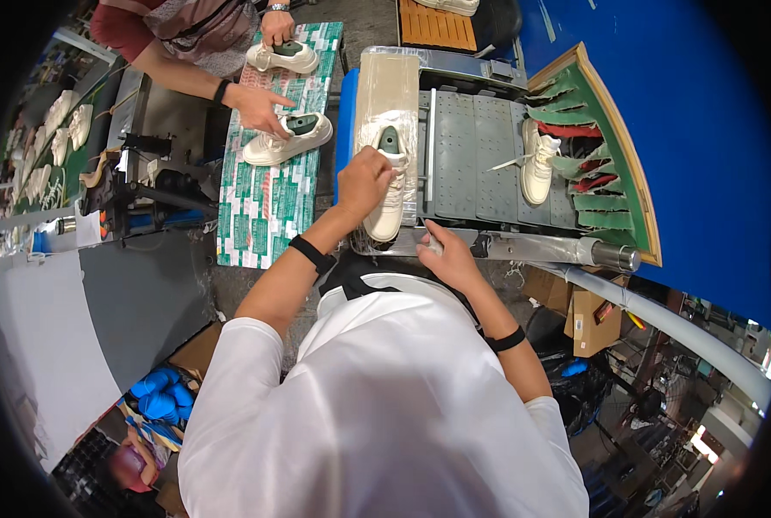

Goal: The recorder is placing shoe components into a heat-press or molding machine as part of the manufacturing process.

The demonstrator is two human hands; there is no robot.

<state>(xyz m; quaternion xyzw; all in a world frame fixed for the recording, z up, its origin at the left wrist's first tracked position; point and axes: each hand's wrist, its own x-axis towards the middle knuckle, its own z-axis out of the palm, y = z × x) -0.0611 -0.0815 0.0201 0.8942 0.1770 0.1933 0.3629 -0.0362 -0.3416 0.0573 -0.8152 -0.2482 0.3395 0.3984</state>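
A cream sneaker (pixel 387 211) lies lengthwise on the tape-covered ledge in front of me, its toe toward me and its dark green insole showing at the heel end. My left hand (pixel 366 183) is closed at the sneaker's lace area, fingertips pinched on its upper; the exact spot they grip is partly covered by the hand. To the right of the toe, apart from the shoe, my right hand (pixel 451 255) is curled by the metal edge. Something small and whitish shows between its fingers, too small to name.
Another cream sneaker (pixel 537 164), a lace trailing, sits on the grey plated conveyor (pixel 467 155) beside a green strip curtain (pixel 614 147). Across at left, a co-worker's hands (pixel 260 108) touch two cream sneakers on a green-and-white patterned board (pixel 256 229). Cardboard boxes (pixel 593 324) stand lower right.
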